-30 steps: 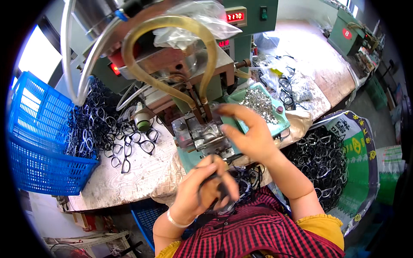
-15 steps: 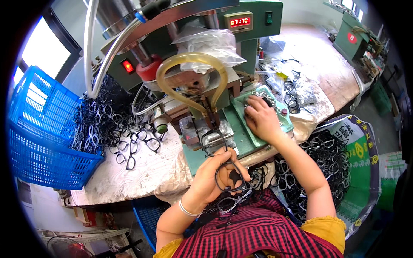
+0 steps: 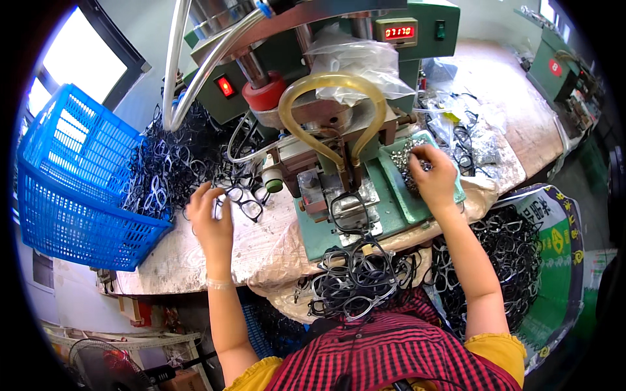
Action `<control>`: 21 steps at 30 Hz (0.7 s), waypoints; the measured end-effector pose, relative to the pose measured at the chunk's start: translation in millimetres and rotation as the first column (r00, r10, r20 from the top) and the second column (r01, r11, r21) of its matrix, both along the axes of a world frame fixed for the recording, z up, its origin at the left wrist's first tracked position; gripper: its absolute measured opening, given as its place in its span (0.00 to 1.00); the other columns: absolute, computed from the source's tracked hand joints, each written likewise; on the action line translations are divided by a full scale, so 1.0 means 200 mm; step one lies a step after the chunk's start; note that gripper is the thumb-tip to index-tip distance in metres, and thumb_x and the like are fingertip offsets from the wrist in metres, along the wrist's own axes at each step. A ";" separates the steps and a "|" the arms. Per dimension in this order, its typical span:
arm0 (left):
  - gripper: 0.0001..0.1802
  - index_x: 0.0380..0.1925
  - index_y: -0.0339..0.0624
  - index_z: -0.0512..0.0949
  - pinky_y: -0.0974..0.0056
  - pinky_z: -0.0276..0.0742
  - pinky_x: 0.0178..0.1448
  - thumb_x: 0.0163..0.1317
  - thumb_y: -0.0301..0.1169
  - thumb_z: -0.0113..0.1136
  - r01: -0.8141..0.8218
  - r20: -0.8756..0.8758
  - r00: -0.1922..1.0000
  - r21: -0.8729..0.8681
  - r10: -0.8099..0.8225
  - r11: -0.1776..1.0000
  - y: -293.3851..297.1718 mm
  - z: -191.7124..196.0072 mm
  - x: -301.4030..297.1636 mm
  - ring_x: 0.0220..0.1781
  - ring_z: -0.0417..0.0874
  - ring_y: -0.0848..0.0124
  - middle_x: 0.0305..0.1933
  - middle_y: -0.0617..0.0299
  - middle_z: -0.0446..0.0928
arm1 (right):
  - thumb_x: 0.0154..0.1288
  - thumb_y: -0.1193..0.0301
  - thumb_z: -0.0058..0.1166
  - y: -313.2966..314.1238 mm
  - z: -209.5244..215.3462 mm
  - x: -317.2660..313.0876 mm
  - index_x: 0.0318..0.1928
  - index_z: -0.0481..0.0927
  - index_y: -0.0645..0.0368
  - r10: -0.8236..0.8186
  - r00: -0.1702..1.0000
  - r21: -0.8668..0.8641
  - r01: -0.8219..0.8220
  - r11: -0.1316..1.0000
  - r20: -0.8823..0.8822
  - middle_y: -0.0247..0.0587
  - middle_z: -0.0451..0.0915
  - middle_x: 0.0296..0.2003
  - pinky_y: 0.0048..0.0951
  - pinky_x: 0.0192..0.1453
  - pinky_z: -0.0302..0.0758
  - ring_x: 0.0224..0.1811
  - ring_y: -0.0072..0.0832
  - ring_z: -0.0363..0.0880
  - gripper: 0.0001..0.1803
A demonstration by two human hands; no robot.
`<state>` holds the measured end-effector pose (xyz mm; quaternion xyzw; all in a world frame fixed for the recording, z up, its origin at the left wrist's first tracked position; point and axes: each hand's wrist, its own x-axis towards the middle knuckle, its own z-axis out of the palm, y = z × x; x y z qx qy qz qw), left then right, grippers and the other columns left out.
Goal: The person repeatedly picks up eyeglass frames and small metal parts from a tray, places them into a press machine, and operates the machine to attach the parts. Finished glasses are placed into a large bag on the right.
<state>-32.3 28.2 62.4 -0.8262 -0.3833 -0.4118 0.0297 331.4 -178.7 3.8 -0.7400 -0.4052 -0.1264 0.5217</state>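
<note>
My left hand [image 3: 210, 221] is stretched over the table's left side, fingers apart and holding nothing, beside loose dark eyeglass frames [image 3: 251, 207]. My right hand [image 3: 435, 177] is over a green tray [image 3: 420, 212] of small shiny metal parts [image 3: 405, 159]. Its thumb and fingertips are drawn together there; whatever they pinch is too small to make out. At the middle, one rim of a black eyeglass frame [image 3: 333, 218] stands at the machine's metal fixture [image 3: 313, 189], below the tip; neither hand touches it. A pile of eyeglass frames [image 3: 336, 290] lies against my apron.
The green press [image 3: 430, 49] stands ahead, with a curved yellowish hose [image 3: 380, 120]. A blue basket [image 3: 85, 215] leans at left beside a heap of dark frames [image 3: 186, 140]. A large sack [image 3: 551, 260] of frames stands at right. Plastic bags [image 3: 486, 153] lie behind the tray.
My left hand has let go of the black eyeglass frame and moved left to the loose frames. My right hand stays at the tray, its fingertips now drawn together. The view has shifted.
</note>
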 end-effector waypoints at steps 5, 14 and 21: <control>0.10 0.33 0.46 0.88 0.51 0.71 0.62 0.49 0.31 0.70 -0.220 -0.299 0.936 -0.079 0.188 0.972 0.37 -0.66 -0.09 0.54 0.75 0.47 0.70 0.46 0.70 | 0.55 0.73 0.63 -0.02 -0.07 -0.01 0.36 0.83 0.58 -0.017 1.000 -0.045 0.017 0.999 -0.001 0.42 0.85 0.34 0.38 0.47 0.77 0.40 0.40 0.83 0.07; 0.16 0.23 0.33 0.71 0.58 0.72 0.37 0.66 0.33 0.54 -0.356 0.168 0.866 -0.452 0.470 0.818 0.42 -0.46 -0.41 0.27 0.74 0.62 0.26 0.54 0.77 | 0.53 0.70 0.68 -0.23 -0.10 0.08 0.37 0.85 0.57 0.006 0.969 -0.292 0.069 0.954 0.249 0.47 0.80 0.51 0.44 0.58 0.75 0.57 0.47 0.76 0.10; 0.18 0.24 0.49 0.64 0.71 0.57 0.20 0.74 0.36 0.56 0.260 0.630 0.716 -0.641 0.301 0.722 0.31 -0.67 -0.23 0.18 0.58 0.80 0.22 0.72 0.62 | 0.54 0.70 0.66 -0.08 -0.10 0.02 0.37 0.83 0.57 -0.001 0.942 -0.287 0.103 0.952 0.335 0.43 0.81 0.46 0.42 0.55 0.75 0.55 0.45 0.76 0.10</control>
